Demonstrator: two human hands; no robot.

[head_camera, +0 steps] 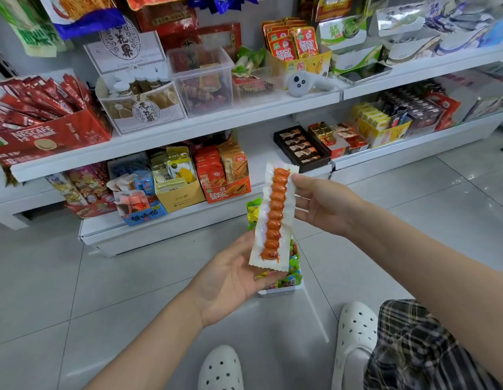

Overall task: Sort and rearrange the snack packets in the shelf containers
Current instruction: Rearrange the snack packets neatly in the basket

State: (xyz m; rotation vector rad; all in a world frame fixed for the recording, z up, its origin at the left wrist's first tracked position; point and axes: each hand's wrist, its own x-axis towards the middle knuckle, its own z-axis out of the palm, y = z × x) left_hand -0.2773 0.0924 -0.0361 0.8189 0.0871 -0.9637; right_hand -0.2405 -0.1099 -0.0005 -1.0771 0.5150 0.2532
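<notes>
Both hands hold one long snack packet [273, 216] up in front of the shelves: the right hand [326, 205] pinches its top edge between thumb and fingers, while the left hand [233, 277] cradles the bottom end with curled fingers, most of them hidden behind the wrapper. The packet is a clear-and-white plastic strip with crimped ends, showing a row of small glossy orange-red sausages. Directly behind it, on the tiled floor, sits a box [281, 285] of green and yellow wrapped sweets, largely covered by the packet. On the lowest shelf, an open yellow carton [180, 197] holds upright pouches beside an orange carton [229, 190] of flat packs. Higher up stand a clear plastic bin [202, 80] with reddish packets, blurred through its walls, and a red Nescafe box [47, 136] crammed with stick sachets. White perforated clogs [357, 327] show below.
</notes>
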